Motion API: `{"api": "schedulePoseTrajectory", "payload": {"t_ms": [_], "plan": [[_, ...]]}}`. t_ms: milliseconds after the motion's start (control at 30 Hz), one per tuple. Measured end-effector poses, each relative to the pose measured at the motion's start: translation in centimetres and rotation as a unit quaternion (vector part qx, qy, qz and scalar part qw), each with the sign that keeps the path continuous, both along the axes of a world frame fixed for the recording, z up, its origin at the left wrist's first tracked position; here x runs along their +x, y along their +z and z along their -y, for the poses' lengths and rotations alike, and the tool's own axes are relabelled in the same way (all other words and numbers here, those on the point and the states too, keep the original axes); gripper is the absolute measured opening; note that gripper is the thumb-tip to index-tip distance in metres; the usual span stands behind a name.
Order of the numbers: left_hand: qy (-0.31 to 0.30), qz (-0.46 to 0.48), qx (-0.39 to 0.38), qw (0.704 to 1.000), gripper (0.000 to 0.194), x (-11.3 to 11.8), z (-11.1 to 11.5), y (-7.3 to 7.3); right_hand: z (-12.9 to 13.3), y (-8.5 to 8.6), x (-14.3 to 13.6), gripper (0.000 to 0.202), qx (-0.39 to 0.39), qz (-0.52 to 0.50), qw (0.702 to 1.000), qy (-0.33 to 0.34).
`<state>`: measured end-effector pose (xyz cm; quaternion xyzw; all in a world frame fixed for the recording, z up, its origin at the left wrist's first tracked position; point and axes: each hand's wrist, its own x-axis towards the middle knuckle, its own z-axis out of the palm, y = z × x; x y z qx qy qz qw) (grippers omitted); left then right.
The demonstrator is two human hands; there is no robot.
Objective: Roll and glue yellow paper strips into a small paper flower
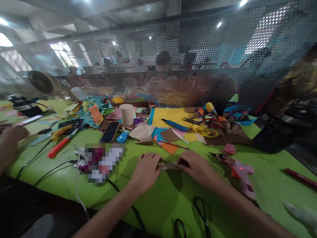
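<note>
Between my two hands a small strip of brown paper point(170, 166) is stretched just above the green table point(123, 201). My left hand point(148, 168) pinches its left end, and my right hand point(194, 164) pinches its right end. The fingers of both hands are bent and closed on the paper. To the right of my right hand lies a pink glue gun point(244, 177) with a red light on it. A pink paper flower point(229, 148) rests just behind the glue gun. Beyond my hands are a pencil point(174, 144) and coloured paper scraps point(169, 135).
Behind lie scissors point(205, 131), a blue cutter point(175, 125), a phone point(109, 132) and a paper cup point(126, 114). An orange-handled knife point(58, 147) and cables point(203, 211) are on the table. Another person's hand point(12, 135) is at the left edge.
</note>
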<state>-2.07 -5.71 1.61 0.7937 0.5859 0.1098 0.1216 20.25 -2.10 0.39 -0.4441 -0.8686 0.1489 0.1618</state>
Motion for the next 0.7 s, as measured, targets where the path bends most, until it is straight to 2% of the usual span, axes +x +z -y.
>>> {"api": "schedulePoseTrajectory", "payload": {"t_ms": [100, 233, 367, 567, 700], "plan": [[-0.007, -0.010, 0.010, 1.000, 0.017, -0.2, -0.2, -0.2, -0.1, -0.1, 0.0, 0.020, 0.004, -0.007, 1.000, -0.008], [-0.022, 0.007, -0.001, 1.000, 0.014, -0.7, -0.5, -0.2, 0.0, 0.0, 0.0, 0.007, -0.003, -0.002, 1.000, 0.008], [-0.027, 0.018, -0.016, 0.999, 0.005, -0.9, -0.5, -0.1, 0.3, 0.2, -0.2, 0.011, -0.001, -0.002, 1.000, 0.010], [-0.051, 0.058, -0.006, 0.997, 0.004, -0.7, -0.3, 0.3, 0.6, 0.6, -0.5, 0.009, -0.002, -0.023, 0.999, 0.026], [-0.047, 0.121, -0.018, 0.991, 0.003, 0.2, -0.4, 0.9, 1.0, 0.8, -0.6, 0.026, -0.022, -0.063, 0.997, 0.041]]}}
